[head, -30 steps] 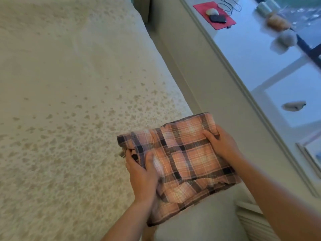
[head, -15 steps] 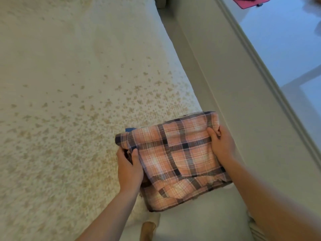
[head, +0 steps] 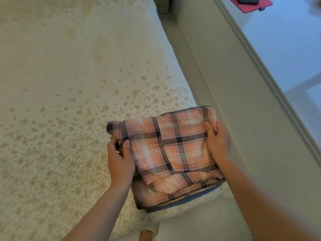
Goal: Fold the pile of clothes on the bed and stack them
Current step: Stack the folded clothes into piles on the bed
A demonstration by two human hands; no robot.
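Observation:
A folded pink and dark plaid garment (head: 170, 153) is at the bed's near right corner, over a dark blue-grey layer (head: 182, 204) that shows under its near edge. My left hand (head: 119, 159) grips the garment's left edge, thumb on top. My right hand (head: 217, 141) holds its right edge, thumb pressed on the fabric. Whether the garment rests on the bed or is held just above it is unclear.
The bed (head: 69, 101) with a cream speckled cover stretches away to the left and far side. A pale floor strip and a low wall ledge (head: 260, 75) run along the right. A red mat (head: 250, 4) with a dark device lies on the surface at the top right.
Both hands have carried the plaid garment slightly lower toward the bed corner. My left hand has shifted its grip along the left edge. The view has tilted down.

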